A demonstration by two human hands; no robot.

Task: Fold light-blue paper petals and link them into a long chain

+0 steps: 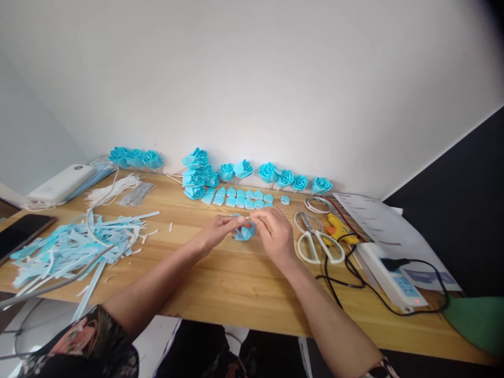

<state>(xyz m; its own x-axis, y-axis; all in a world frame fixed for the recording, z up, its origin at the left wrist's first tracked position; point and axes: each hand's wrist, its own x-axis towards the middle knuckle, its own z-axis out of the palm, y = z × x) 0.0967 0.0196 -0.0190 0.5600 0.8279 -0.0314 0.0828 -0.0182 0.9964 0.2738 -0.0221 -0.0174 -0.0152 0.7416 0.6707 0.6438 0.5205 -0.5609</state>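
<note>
Two bare forearms reach across a wooden worktop (236,286). There the left hand (218,231) and right hand (275,232) meet, the fingertips of both pressed together in a pinch on a small blue rosette (244,232). It is held low over the wood; whether it touches the surface cannot be told. Right of the rosette lie white-handled scissors (317,240), with a yellow glue gun (337,226) just past them and a white power strip (391,275) farther right, black cable looping around it. Well to the left of the rosette spreads a heap of pale blue strips (74,244), with a dark phone (21,231) beyond the heap. Just behind the rosette, cut blue petals (240,198) sit in short rows. Farther behind it, finished blue flowers (271,173) line the foot of the white wall.
</note>
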